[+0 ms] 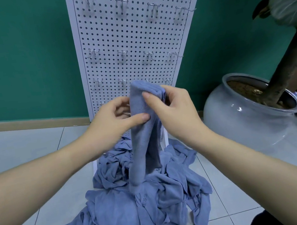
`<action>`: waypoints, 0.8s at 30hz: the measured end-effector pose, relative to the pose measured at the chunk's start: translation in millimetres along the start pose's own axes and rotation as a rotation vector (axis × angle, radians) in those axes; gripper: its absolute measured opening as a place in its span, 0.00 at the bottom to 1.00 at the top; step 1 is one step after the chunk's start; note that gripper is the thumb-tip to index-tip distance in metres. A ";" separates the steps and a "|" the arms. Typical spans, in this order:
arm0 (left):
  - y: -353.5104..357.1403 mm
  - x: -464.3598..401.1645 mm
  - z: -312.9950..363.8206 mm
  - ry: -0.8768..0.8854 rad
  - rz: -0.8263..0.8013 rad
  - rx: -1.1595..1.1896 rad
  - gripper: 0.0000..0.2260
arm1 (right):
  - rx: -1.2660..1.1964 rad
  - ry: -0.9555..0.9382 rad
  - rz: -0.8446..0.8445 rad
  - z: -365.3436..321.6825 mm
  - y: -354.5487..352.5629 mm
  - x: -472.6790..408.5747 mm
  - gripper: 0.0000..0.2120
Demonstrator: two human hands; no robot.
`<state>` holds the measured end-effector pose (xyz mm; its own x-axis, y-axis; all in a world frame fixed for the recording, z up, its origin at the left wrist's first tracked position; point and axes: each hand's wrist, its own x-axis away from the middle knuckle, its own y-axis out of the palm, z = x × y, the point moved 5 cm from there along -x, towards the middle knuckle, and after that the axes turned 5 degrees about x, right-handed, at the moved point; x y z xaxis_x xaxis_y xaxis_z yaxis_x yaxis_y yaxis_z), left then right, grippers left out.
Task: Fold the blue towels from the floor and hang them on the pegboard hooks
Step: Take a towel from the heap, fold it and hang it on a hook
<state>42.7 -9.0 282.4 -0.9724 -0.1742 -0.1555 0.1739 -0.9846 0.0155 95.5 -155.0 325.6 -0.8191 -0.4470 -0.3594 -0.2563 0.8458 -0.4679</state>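
Green wall backs the white perforated metal pegboard (132,37). Before it, left hand (110,122) and right hand (172,108) pinch a folded blue towel (143,132); keep edges aligned, then drape it evenly over a wire hook (121,55).

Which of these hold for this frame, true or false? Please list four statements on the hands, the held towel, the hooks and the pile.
1. Both hands, left hand and right hand, hold one folded blue towel. True.
2. A towel already hangs on a top-row hook. False: every hook that shows is bare.
3. A pile of blue towels lies on the floor at the foot of the pegboard. True.
4. The plant pot stands left of the pegboard. False: it stands to its right.
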 end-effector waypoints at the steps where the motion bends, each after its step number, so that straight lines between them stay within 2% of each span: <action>1: 1.4 -0.3 -3.3 -0.042 -0.056 0.024 0.21 | -0.033 0.002 -0.016 -1.5 -2.6 -1.7 0.12; 4: 10.4 3.9 -10.0 -0.126 -0.166 0.084 0.22 | -0.185 0.014 -0.088 -0.8 -4.9 -4.7 0.07; 8: 19.0 4.0 -7.8 -0.135 -0.177 0.125 0.19 | -0.392 0.091 -0.123 2.5 2.3 -6.2 0.11; 14: 12.3 -0.2 -12.6 -0.111 -0.058 0.105 0.10 | -0.267 0.131 -0.187 8.3 6.1 -4.7 0.09; 18: 10.6 1.9 -15.8 -0.146 -0.056 0.112 0.16 | -0.379 0.154 -0.125 1.3 4.2 -9.6 0.09; 24: 13.6 10.3 -25.4 -0.209 -0.060 0.040 0.20 | -0.791 0.199 -0.057 -19.1 -15.9 -28.3 0.10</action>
<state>39.0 -23.9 255.9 -0.9926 -0.1103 0.0512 0.1129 -0.9922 0.0523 113.0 -150.2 358.6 -0.8507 -0.4983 -0.1673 -0.5255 0.8121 0.2537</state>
